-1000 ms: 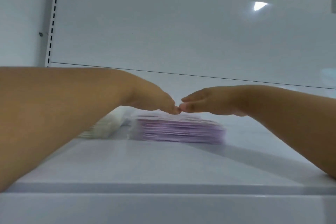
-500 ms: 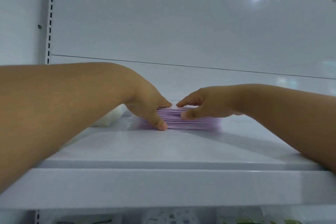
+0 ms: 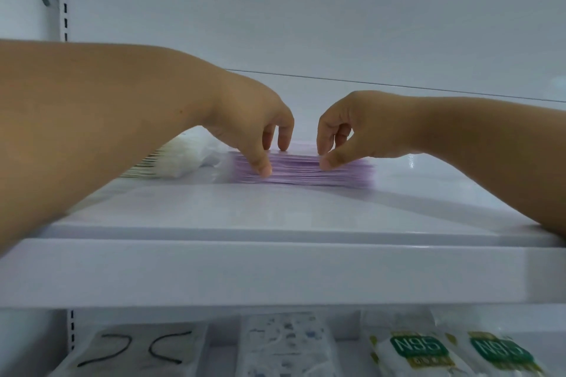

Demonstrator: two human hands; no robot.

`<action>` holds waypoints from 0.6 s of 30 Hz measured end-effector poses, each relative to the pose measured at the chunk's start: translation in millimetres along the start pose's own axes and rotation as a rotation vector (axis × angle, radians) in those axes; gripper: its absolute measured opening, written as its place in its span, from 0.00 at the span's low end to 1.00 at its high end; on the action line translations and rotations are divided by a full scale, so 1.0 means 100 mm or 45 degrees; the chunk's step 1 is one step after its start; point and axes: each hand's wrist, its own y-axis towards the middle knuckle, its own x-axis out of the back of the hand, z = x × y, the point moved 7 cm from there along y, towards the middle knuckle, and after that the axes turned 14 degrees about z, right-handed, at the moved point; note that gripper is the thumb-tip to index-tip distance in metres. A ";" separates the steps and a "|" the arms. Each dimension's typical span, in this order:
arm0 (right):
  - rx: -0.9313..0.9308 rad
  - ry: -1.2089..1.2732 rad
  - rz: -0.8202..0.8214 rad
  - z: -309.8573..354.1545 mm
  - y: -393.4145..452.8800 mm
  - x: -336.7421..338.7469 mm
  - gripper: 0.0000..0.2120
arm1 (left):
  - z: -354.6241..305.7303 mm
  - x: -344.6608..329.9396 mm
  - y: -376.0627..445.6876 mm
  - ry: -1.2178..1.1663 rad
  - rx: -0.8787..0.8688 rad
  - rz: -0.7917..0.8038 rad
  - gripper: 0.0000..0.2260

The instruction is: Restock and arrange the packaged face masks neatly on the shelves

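Both hands reach deep over the white metal shelf [image 3: 275, 211]: the left hand [image 3: 254, 128] and the right hand [image 3: 352, 128] each pinch the flat stack of pale purple packaged face masks [image 3: 294, 170], thumbs pressed to its near edge and fingertips curled down onto its top. That stack lies flat directly under the hands, toward the back of the shelf, with its right end jutting out past the right hand. Just outside the left hand, partly hidden by the forearm, sits a pile of white packaged masks [image 3: 174, 159]; whether the two piles touch cannot be told. The step seems to be squaring the purple stack, and it would go best with light, even pressure from both sides, since the thin slick wrappers will probably slide over one another if pushed from one end only. Tapping the near edge flush, then nudging the whole pile as one unit, should keep the layers aligned. Care is needed not to shove it into the white pile. Below the hands, a lower shelf holds clear packs, among them green-labelled N95 packs [image 3: 422, 346].
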 end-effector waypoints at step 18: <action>-0.054 -0.213 0.072 0.08 0.03 -0.12 0.14 | -0.01 -0.07 0.12 0.058 0.014 0.062 0.19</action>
